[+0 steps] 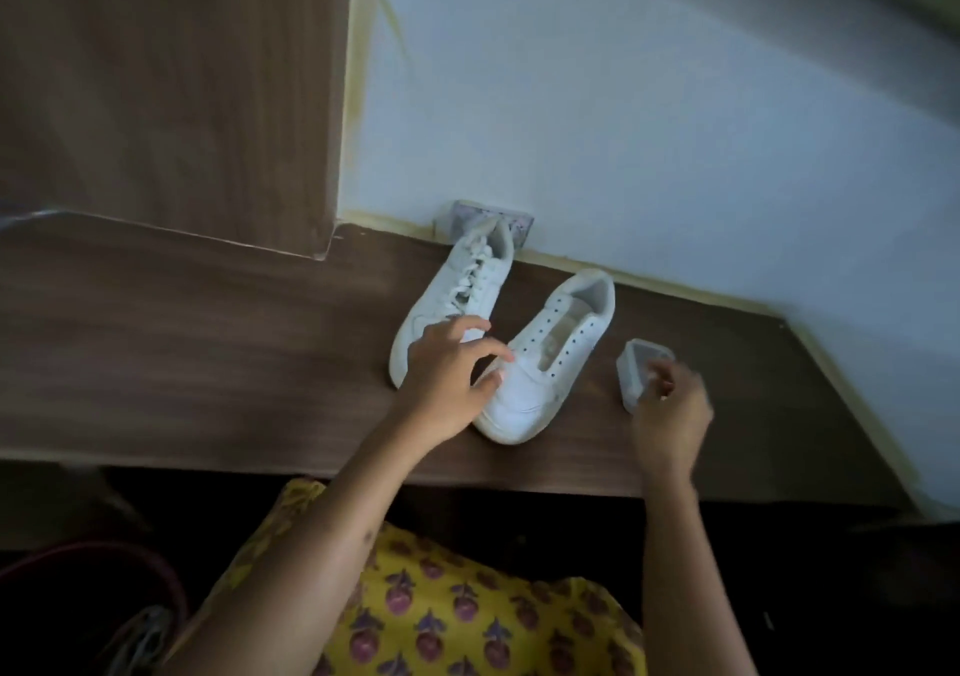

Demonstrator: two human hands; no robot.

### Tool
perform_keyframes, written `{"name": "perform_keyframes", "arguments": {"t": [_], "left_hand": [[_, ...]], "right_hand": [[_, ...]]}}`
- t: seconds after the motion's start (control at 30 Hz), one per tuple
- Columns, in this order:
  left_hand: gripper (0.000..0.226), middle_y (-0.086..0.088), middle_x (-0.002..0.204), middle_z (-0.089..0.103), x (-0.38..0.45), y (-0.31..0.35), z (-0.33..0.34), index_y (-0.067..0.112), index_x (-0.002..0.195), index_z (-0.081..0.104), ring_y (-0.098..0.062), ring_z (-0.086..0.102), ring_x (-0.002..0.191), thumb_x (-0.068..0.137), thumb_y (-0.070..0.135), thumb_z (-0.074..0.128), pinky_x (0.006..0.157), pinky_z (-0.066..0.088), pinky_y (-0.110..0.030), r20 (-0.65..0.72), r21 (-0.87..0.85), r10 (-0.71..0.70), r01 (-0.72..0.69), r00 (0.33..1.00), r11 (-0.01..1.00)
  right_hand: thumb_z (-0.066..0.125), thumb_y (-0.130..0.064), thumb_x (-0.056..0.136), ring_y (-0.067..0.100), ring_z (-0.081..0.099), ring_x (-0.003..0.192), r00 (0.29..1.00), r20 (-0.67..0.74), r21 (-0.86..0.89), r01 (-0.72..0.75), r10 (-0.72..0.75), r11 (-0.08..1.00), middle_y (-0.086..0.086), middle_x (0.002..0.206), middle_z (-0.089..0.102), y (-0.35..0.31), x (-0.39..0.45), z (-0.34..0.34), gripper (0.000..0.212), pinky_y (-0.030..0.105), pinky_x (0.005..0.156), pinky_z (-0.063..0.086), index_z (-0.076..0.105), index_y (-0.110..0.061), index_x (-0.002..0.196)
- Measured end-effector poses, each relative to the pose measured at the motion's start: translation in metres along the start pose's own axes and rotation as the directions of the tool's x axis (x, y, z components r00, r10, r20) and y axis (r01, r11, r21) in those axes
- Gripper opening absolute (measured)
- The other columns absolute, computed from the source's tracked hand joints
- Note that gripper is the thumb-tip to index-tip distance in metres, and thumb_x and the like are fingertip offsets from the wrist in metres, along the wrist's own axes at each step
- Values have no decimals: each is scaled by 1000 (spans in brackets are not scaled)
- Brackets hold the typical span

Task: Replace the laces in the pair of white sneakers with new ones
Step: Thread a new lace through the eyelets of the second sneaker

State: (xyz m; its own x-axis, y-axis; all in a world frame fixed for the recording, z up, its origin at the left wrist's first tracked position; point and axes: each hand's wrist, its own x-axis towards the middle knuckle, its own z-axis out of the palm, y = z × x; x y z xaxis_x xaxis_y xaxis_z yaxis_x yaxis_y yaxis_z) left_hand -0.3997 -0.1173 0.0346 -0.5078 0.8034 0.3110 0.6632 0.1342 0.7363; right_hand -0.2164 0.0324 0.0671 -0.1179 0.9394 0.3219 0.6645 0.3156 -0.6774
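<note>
Two white sneakers lie on the brown wooden desk point(208, 342), toes toward me. The left sneaker point(457, 290) still carries white laces. The right sneaker point(545, 363) has bare eyelets and no lace. My left hand point(447, 379) hovers over the toes of both shoes, fingers spread and relaxed, fingertips close to the right sneaker's toe. My right hand point(670, 410) is blurred, fingers curled at the near edge of a small clear plastic packet point(636, 363) beside the right sneaker; whether it grips the packet is unclear.
A small grey patterned box point(467, 218) stands against the pale wall behind the laced sneaker. A tall wooden panel point(171, 88) rises at the back left. The desk's front edge runs just above my lap.
</note>
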Motion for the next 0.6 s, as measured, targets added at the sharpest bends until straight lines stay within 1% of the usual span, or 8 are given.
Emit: {"name": "perform_keyframes", "arguments": {"t": [0.03,0.1,0.2,0.3,0.4,0.5,0.57,0.6], "left_hand": [[20,4,133,54,4,-1,6,32,105,73,-24,44,127,86,28,72,108,30,-43,-47,29,6,-5,999,1000],[28,3,139,50,10,-3,18,34,111,71,-26,37,134,83,36,74,112,25,-50,-30,31,30,-29,999,999],[41,5,154,33,10,-3,37,40,124,62,-24,16,146,85,46,70,118,1,-35,152,77,91,-104,984,992],[44,7,162,11,9,1,51,41,128,54,-19,1,150,87,45,68,117,-3,-32,233,68,51,-69,971,995],[40,6,163,8,7,8,59,36,123,53,-19,10,148,87,38,70,116,11,-33,205,-24,4,1,979,1000],[43,6,160,14,4,12,63,37,123,54,-24,25,139,84,46,70,112,19,-37,167,56,-2,-7,986,998],[45,5,155,20,3,14,67,37,122,56,-26,33,129,83,54,68,107,24,-37,140,90,11,-23,990,996],[44,4,152,24,3,15,68,36,121,57,-27,37,123,83,57,65,103,26,-36,124,102,21,-34,992,994]], "right_hand": [[49,3,88,35,62,101,999,53,-114,4,2,993,18,109,66,10,20,-2,30,37,85,47,70,-7,108],[48,0,87,39,61,107,975,208,-356,3,76,934,20,114,67,25,61,-2,34,38,89,47,72,-9,111],[61,-13,85,36,62,109,891,390,-559,29,232,829,15,117,68,31,97,5,31,39,90,51,72,-16,114],[63,-17,86,31,61,112,828,473,-645,93,300,758,11,125,63,29,109,16,41,39,91,51,63,-16,127],[59,-14,90,30,59,117,838,454,-701,127,302,701,12,129,60,28,112,26,45,38,92,48,54,-10,134],[62,-15,89,30,60,115,880,406,-757,173,246,630,11,122,64,23,111,28,39,39,94,44,58,-12,127],[63,-16,89,30,60,112,939,308,-741,134,155,658,10,114,68,19,109,19,29,38,95,42,66,-17,118],[63,-16,89,30,60,109,967,241,-694,107,89,712,10,109,69,15,105,10,23,38,93,43,68,-19,111]]}}
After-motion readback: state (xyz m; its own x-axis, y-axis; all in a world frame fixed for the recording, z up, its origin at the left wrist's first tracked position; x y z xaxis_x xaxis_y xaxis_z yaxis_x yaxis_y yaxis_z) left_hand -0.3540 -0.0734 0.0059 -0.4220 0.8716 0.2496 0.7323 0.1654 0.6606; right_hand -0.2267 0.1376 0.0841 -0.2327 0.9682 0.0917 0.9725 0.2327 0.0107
